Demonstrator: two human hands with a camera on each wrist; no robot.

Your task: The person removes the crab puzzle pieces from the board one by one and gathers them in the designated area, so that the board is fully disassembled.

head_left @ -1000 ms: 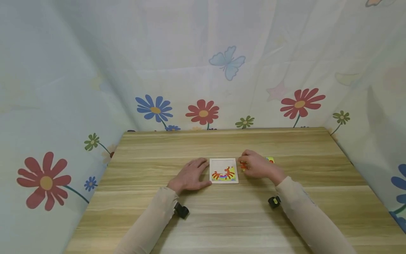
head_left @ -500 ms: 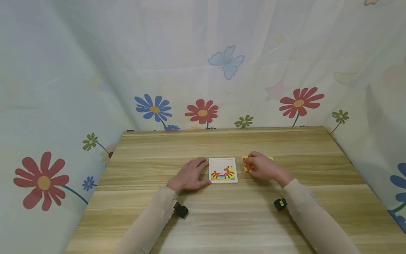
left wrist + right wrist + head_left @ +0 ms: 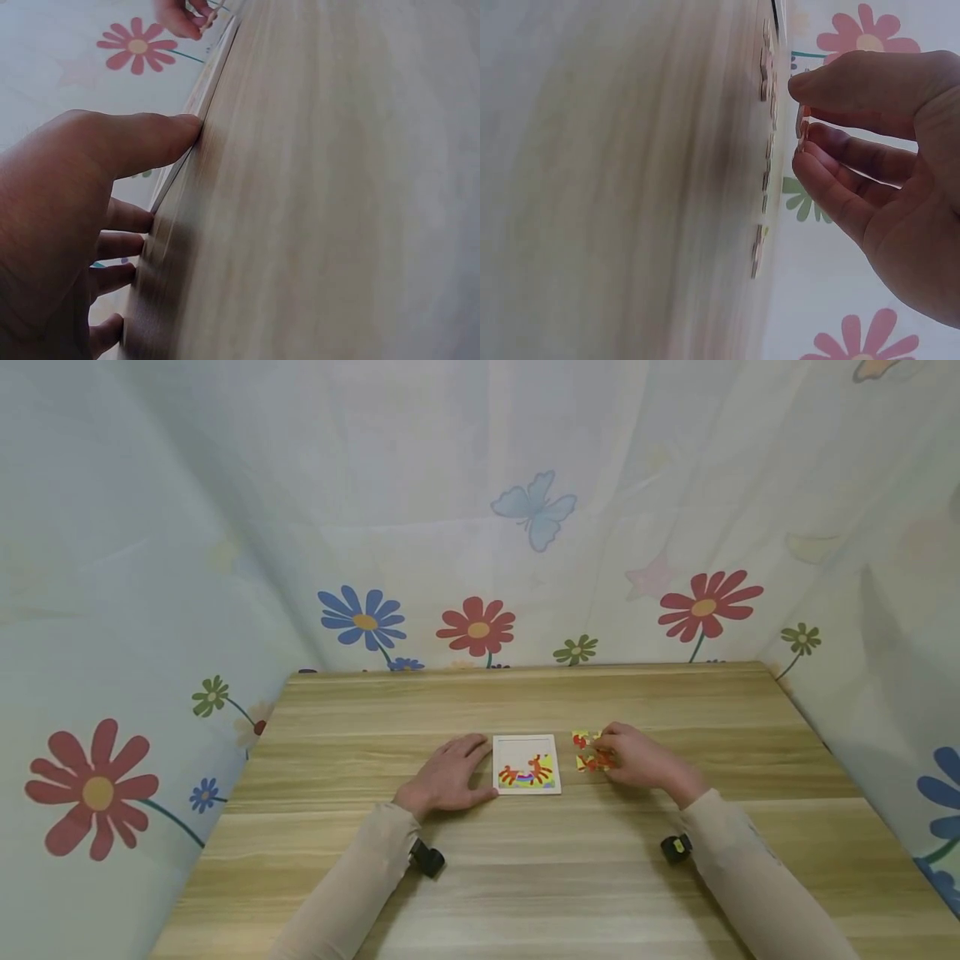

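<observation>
A square white puzzle tray (image 3: pixel 521 750) lies mid-table, its lower part filled with red-and-yellow picture pieces (image 3: pixel 534 772). My left hand (image 3: pixel 447 777) rests at the tray's left side, fingers extended and thumb by the lower left corner. In the left wrist view, the thumb (image 3: pixel 169 139) touches the tray's edge (image 3: pixel 217 71). To the right of the tray, my right hand (image 3: pixel 637 758) is over loose puzzle pieces (image 3: pixel 587 763). The right wrist view shows its thumb and fingers pinching a thin puzzle piece (image 3: pixel 802 124), held off the table.
Several loose puzzle pieces (image 3: pixel 766 172) lie in a row on the wooden table (image 3: pixel 510 877), partly covered by the right hand in the head view. A flowered cloth (image 3: pixel 420 560) hangs behind the table and along its sides.
My right hand has moved rightward from beside the tray's edge, uncovering loose pieces there and covering ones farther right. My left hand stays at the tray.
</observation>
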